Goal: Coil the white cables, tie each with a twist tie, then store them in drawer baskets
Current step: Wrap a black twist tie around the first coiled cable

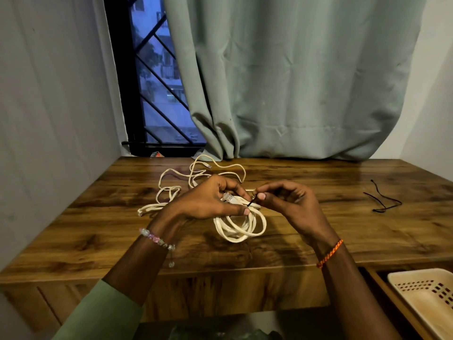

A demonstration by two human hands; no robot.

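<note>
The left hand [208, 200] holds the coiled white cable [241, 225] above the brown wooden counter [318, 231]. The right hand [286, 200] fingers pinch a thin black twist tie [250, 203]. I think tying is underway; next, twist it tight.

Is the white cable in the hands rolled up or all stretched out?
Rolled up: the white cable hangs in round loops below both hands, left and right.

A single head-worn view looks forward and down from above the near edge of the desk [318, 241], close over both hands. Its wide angle also takes in the curtain [294, 82] and window [157, 82] straight ahead, beyond the desk.
</note>
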